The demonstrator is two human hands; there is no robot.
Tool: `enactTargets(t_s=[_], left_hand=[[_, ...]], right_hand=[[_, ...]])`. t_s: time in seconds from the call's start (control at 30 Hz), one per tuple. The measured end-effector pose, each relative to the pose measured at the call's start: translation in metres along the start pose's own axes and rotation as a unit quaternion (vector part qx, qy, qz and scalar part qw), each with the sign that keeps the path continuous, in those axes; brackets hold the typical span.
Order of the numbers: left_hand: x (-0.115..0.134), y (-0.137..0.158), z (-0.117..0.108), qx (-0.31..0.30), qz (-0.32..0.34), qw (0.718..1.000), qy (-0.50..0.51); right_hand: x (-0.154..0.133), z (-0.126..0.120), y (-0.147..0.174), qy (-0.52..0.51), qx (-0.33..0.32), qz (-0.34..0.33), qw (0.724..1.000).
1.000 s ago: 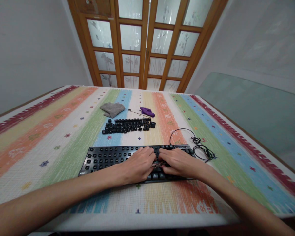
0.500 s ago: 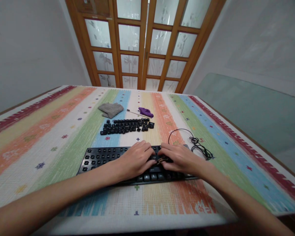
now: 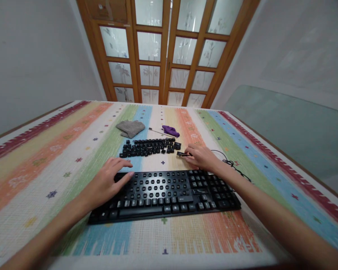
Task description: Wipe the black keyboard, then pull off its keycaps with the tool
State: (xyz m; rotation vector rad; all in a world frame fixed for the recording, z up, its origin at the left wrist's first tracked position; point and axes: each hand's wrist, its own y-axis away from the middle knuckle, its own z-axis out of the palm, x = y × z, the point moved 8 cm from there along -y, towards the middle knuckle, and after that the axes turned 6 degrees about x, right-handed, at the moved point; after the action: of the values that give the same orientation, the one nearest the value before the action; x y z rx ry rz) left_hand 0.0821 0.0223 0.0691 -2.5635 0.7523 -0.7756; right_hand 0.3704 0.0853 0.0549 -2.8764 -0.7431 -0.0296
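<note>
A black keyboard (image 3: 154, 210) lies flat near the table's front edge. Across its upper left and middle rows the keycaps are off and bare switches show; the bottom rows and right side still carry keys. My left hand (image 3: 109, 180) is open over the upper left corner, thumb and fingers apart. Beyond the keyboard's back edge, my right hand (image 3: 199, 155) pinches a black keycap (image 3: 181, 154). Whether a thin tool is also in these fingers is hard to make out. Just left of it, loose black keycaps (image 3: 146, 147) lie in rows on the cloth.
Behind the keycaps are a folded grey cloth (image 3: 131, 128), a thin stick with a dark tip (image 3: 157, 131) and a purple cloth (image 3: 170, 130). A coiled black cable (image 3: 231, 164) lies right of my right hand. The striped tablecloth (image 3: 56, 221) covers the table.
My right hand has lifted off the keyboard and moved forward with the keycap towards the loose ones. My left hand has moved left and opened. The keyboard has turned slightly.
</note>
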Motion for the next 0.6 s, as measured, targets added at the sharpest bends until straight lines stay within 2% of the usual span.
enactTargets(t_s=[0.1, 0.2, 0.4, 0.6], left_hand=[[-0.027, 0.022, -0.016, 0.01, -0.034, 0.999, -0.007], [-0.043, 0.041, -0.03, 0.032, -0.058, 0.998, -0.017], [-0.042, 0.071, -0.049, 0.097, -0.088, 0.991, -0.028], [-0.039, 0.093, -0.048, 0.125, -0.108, 0.986, -0.017]], right_hand=[[0.008, 0.009, -0.009, 0.016, -0.023, 0.025, 0.999], [0.012, 0.015, -0.014, 0.015, -0.026, 0.039, 0.999], [0.011, 0.017, -0.018, 0.006, -0.01, 0.05, 0.999], [0.01, 0.005, -0.019, -0.003, 0.014, 0.052, 0.999]])
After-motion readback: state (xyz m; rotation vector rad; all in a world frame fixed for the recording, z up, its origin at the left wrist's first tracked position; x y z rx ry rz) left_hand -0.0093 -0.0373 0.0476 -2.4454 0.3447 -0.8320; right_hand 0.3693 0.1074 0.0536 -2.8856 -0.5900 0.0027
